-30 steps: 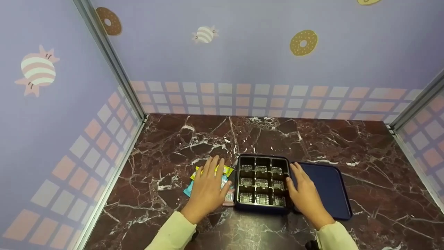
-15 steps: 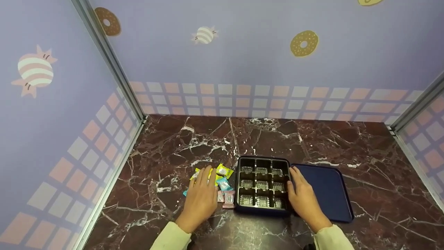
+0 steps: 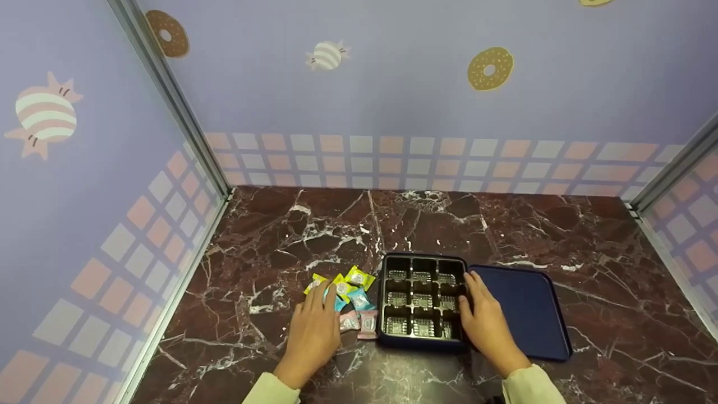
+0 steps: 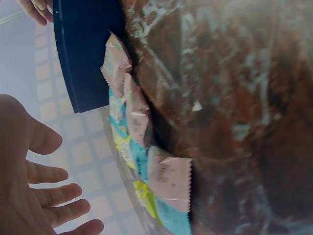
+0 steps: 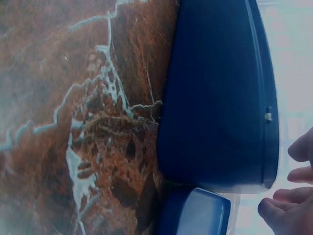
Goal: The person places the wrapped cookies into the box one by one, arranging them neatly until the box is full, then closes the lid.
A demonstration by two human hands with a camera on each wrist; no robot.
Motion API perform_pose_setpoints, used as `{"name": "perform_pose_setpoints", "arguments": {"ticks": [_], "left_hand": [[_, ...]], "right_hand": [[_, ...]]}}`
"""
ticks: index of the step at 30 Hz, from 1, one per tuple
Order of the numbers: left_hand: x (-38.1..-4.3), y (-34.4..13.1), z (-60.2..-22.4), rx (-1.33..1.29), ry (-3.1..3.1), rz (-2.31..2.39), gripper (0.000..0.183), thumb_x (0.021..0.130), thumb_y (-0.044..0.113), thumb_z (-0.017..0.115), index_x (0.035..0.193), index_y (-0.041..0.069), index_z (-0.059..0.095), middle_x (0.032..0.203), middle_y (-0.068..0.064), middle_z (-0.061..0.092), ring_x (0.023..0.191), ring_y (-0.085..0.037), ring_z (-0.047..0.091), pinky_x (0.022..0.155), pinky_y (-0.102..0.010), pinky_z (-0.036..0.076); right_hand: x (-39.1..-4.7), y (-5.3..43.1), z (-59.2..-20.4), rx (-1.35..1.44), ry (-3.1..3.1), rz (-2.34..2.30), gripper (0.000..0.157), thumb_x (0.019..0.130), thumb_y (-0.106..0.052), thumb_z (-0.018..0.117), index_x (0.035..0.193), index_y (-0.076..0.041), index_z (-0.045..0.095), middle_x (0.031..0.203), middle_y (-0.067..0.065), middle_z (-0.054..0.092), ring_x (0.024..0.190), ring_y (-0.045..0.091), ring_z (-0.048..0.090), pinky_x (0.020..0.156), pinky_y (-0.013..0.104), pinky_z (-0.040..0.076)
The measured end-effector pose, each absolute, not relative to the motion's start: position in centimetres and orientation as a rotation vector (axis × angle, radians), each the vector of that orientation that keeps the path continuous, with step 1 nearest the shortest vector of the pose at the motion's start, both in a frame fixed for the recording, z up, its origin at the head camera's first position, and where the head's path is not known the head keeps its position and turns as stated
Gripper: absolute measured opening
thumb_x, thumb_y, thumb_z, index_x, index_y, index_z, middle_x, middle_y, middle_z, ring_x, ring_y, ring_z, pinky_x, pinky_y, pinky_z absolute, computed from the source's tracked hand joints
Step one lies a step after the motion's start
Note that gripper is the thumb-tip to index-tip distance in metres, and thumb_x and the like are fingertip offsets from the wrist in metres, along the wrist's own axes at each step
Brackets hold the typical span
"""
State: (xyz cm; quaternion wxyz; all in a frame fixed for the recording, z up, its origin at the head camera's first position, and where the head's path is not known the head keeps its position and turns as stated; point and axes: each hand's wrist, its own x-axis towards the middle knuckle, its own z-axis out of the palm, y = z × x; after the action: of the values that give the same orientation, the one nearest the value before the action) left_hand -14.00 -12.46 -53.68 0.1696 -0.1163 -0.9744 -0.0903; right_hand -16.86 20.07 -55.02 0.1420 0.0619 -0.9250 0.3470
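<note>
A dark blue box (image 3: 422, 343) with a tray of several compartments stands mid-table, and no sweets show in the compartments. Left of it lie small wrapped candies: yellow (image 3: 359, 277), blue (image 3: 360, 299) and pink (image 3: 368, 324). My left hand (image 3: 312, 332) hovers over the left side of the candies, hiding some in the head view. Its fingers (image 4: 66, 196) are spread and hold nothing in the left wrist view, where a pink candy (image 4: 168, 178) lies nearby. At the box's right rim is my right hand (image 3: 486, 321), fingers relaxed; whether they touch it I cannot tell.
The box's flat blue lid (image 3: 530, 314) lies to its right, partly behind my right hand. Dark red marbled table (image 3: 426, 224) surrounds everything. Patterned lilac walls (image 3: 392, 101) enclose it at the back, left and right.
My left hand has drawn left and toward me, uncovering more of the yellow, blue and pink candies. My right hand has stayed by the box's right rim.
</note>
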Motion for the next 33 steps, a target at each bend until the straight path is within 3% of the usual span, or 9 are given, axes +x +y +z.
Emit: {"name": "perform_pose_setpoints", "arguments": {"ticks": [8,15,19,23,28,30,33], "left_hand": [[-13.7,-13.1,-54.5,-0.276,-2.784,-0.234,0.049,0.089,0.019,0.064,0.133,0.003,0.052,0.136,-0.017,0.052,0.124,-0.032,0.052,0.084,-0.047,0.049],[-13.7,-13.7,-55.1,-0.262,-2.717,-0.199,0.048,0.080,0.017,0.072,0.123,0.002,0.057,0.125,-0.017,0.058,0.113,-0.032,0.057,0.072,-0.044,0.049],[-13.6,-14.1,-55.3,-0.242,-2.724,-0.206,0.044,0.080,0.018,0.073,0.118,0.003,0.059,0.118,-0.016,0.059,0.106,-0.031,0.058,0.071,-0.044,0.048],[-13.4,-14.5,-55.6,-0.227,-2.748,-0.220,0.040,0.079,0.018,0.074,0.114,0.003,0.061,0.114,-0.016,0.060,0.100,-0.030,0.059,0.068,-0.043,0.048],[-13.2,-14.8,-55.8,-0.215,-2.784,-0.217,0.041,0.078,0.018,0.075,0.113,0.003,0.060,0.109,-0.015,0.059,0.096,-0.029,0.060,0.066,-0.042,0.049],[-13.1,-15.0,-55.9,-0.212,-2.792,-0.216,0.041,0.077,0.018,0.076,0.112,0.003,0.060,0.108,-0.014,0.059,0.095,-0.029,0.060,0.066,-0.043,0.049],[-13.0,-15.2,-56.1,-0.213,-2.796,-0.218,0.041,0.075,0.017,0.077,0.110,0.004,0.060,0.106,-0.014,0.059,0.092,-0.029,0.059,0.065,-0.043,0.048]], "right_hand": [[-17.0,20.0,-55.4,0.168,-2.675,1.026,0.050,0.092,0.000,0.055,0.140,0.005,0.044,0.147,0.027,0.040,0.128,0.046,0.047,0.103,0.058,0.041],[-17.4,20.1,-55.8,0.167,-2.691,1.033,0.053,0.090,0.005,0.053,0.141,0.006,0.042,0.149,0.027,0.038,0.130,0.046,0.045,0.104,0.057,0.040],[-17.5,20.1,-56.1,0.154,-2.696,1.037,0.054,0.089,0.006,0.051,0.142,0.006,0.041,0.150,0.026,0.037,0.127,0.042,0.050,0.096,0.052,0.047],[-17.6,20.0,-56.3,0.142,-2.695,1.040,0.053,0.089,0.006,0.050,0.142,0.007,0.041,0.150,0.026,0.037,0.124,0.040,0.052,0.085,0.047,0.045],[-17.8,19.8,-56.3,0.138,-2.722,1.038,0.053,0.091,0.004,0.048,0.143,0.007,0.038,0.152,0.026,0.033,0.134,0.044,0.040,0.102,0.055,0.042],[-17.9,19.8,-56.3,0.134,-2.736,1.040,0.054,0.092,0.004,0.048,0.144,0.007,0.036,0.154,0.026,0.030,0.136,0.045,0.038,0.103,0.055,0.042],[-18.0,19.6,-56.3,0.130,-2.743,1.042,0.055,0.091,0.004,0.048,0.145,0.007,0.035,0.155,0.024,0.028,0.134,0.043,0.041,0.093,0.049,0.045]]}}
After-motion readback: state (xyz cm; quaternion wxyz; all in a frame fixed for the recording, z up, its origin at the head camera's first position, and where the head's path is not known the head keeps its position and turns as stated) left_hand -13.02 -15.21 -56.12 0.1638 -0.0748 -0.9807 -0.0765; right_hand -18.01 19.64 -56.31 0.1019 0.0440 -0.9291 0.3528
